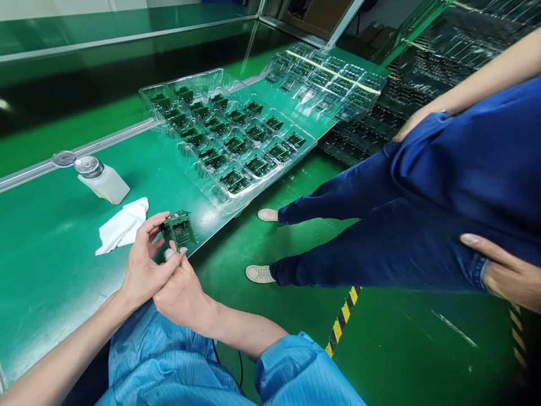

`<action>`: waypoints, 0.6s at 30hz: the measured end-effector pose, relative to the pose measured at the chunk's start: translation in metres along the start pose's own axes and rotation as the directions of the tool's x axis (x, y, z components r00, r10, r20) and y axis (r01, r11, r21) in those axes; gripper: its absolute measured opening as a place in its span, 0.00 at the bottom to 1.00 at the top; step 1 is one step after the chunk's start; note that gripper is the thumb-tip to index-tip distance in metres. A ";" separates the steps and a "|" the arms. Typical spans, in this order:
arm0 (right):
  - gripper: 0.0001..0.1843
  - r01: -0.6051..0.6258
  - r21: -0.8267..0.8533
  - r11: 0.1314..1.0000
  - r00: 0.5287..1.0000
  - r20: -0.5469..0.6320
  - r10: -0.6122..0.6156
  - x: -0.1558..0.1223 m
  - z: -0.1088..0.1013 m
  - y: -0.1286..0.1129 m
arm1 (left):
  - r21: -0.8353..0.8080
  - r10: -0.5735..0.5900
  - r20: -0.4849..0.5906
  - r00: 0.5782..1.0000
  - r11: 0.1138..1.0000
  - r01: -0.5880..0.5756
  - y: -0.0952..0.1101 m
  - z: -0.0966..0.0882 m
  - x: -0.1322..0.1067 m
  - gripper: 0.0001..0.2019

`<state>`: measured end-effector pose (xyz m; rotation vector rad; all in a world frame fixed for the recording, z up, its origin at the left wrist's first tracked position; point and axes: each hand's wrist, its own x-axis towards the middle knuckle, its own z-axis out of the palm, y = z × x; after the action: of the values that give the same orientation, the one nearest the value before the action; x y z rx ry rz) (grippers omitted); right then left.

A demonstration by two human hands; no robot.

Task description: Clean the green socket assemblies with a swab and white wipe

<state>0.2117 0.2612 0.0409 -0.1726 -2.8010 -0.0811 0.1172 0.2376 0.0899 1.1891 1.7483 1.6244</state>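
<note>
Near the front edge of the green table, my left hand [146, 262] grips a small green circuit board assembly [178, 228] between thumb and fingers. My right hand [183, 290] is closed just below it, its fingertips at the board's lower edge. A bit of white material [169, 254] shows between the hands; whether the right fingers pinch it or something else is hard to see. Left of the board lies a crumpled white cloth [123, 225]. Behind that stands a white bottle [105, 183] with a metal dispenser top and its round lid flipped back.
A clear plastic tray [230, 197] of several circuit boards sits along the table's right edge. Further back is another clear tray [323, 82]. More trays are stacked [426, 79] at the right. A person in blue trousers [380, 220] stands close on the right.
</note>
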 end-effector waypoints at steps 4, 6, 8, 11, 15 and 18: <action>0.08 -0.009 -0.020 1.000 1.000 0.006 0.009 0.004 -0.011 -0.002 | -0.038 0.068 -0.016 0.998 0.997 -0.069 -0.005 -0.002 -0.001 0.25; 0.09 -0.030 -0.060 0.998 0.999 0.042 0.032 0.006 -0.022 -0.004 | -0.060 0.082 -0.026 0.996 0.995 -0.084 -0.008 -0.003 -0.002 0.24; 0.10 -0.047 -0.104 0.993 0.994 0.090 0.056 0.007 -0.031 -0.006 | -0.077 0.086 -0.027 0.996 0.993 -0.088 -0.011 -0.004 -0.003 0.25; 0.11 -0.045 -0.127 0.991 0.989 0.132 0.062 0.009 -0.039 -0.007 | -0.082 0.107 -0.031 0.994 0.991 -0.109 -0.014 -0.006 -0.003 0.25; 0.12 -0.044 -0.121 0.992 0.981 0.183 0.066 0.010 -0.042 -0.008 | -0.065 0.152 -0.035 0.988 0.986 -0.154 -0.015 -0.006 -0.001 0.28; 0.12 -0.040 -0.105 0.994 0.972 0.228 0.063 0.011 -0.044 -0.008 | -0.112 0.173 -0.015 0.985 0.978 -0.174 -0.015 -0.005 0.000 0.27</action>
<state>0.2142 0.2514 0.0855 -0.2965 -3.0238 -0.2018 0.1088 0.2358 0.0761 1.3156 1.5697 1.8017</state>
